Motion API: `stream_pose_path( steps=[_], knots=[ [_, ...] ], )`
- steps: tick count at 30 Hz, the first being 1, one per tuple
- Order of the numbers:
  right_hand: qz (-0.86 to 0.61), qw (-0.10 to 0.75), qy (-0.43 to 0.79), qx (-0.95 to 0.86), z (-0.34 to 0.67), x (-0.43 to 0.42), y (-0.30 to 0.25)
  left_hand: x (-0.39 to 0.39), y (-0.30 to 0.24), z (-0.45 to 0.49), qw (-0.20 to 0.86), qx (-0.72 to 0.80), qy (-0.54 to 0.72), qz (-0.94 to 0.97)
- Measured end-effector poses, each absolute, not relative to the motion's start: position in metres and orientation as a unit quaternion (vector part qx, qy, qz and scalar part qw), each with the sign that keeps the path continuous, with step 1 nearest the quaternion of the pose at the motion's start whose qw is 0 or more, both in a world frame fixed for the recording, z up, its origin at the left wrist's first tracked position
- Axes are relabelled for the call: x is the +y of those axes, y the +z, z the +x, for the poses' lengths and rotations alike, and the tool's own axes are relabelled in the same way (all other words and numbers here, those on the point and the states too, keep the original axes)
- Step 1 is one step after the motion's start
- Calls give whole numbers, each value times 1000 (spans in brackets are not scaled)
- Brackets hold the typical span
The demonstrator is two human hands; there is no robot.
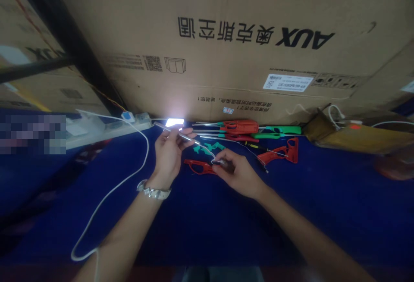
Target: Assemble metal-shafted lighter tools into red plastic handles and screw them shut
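Observation:
My left hand (pixel 170 155), with a watch (pixel 154 192) on its wrist, is closed on a thin metal tube (pixel 189 138), which slants down to the right. A pale wire (pixel 207 149) runs from the tube's end to my right hand (pixel 242 173). There the thumb and fingers pinch a small dark part (pixel 216 162), mostly hidden by the fingertips. Below the wire on the blue cloth lies a red lighter casing half (pixel 198 167). Behind it are small teal plastic parts (pixel 208 147). A bright light (pixel 174 122) glows just beyond my left fingers.
Several long-necked lighters with red (pixel 241 126) and green (pixel 284 130) handles lie along the back. Another red casing (pixel 278 153) and a yellow-and-black screwdriver (pixel 254 145) lie right. A power strip (pixel 129 123) and white cable (pixel 144 161) are left. Large cardboard boxes (pixel 226 70) stand behind; a yellowish box (pixel 349 139) stands right.

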State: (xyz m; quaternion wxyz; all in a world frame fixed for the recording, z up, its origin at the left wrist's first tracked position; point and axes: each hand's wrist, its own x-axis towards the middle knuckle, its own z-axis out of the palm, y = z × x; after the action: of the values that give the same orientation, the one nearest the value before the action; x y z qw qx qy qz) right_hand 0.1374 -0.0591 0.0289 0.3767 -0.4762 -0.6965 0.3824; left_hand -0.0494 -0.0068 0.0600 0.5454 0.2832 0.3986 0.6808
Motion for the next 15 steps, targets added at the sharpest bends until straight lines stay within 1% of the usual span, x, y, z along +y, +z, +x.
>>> stream_pose_path(
  steps=[5, 11, 15],
  knots=[
    [-506, 341, 356, -708, 141, -56, 27, -4, 52, -50, 549, 417, 659, 301],
    [-582, 297, 231, -721, 142, -55, 21, -6, 51, -48, 550, 448, 640, 295],
    [-576, 272, 201, -744, 140, -56, 20, -8, 50, -43, 534, 453, 657, 280]
  ],
)
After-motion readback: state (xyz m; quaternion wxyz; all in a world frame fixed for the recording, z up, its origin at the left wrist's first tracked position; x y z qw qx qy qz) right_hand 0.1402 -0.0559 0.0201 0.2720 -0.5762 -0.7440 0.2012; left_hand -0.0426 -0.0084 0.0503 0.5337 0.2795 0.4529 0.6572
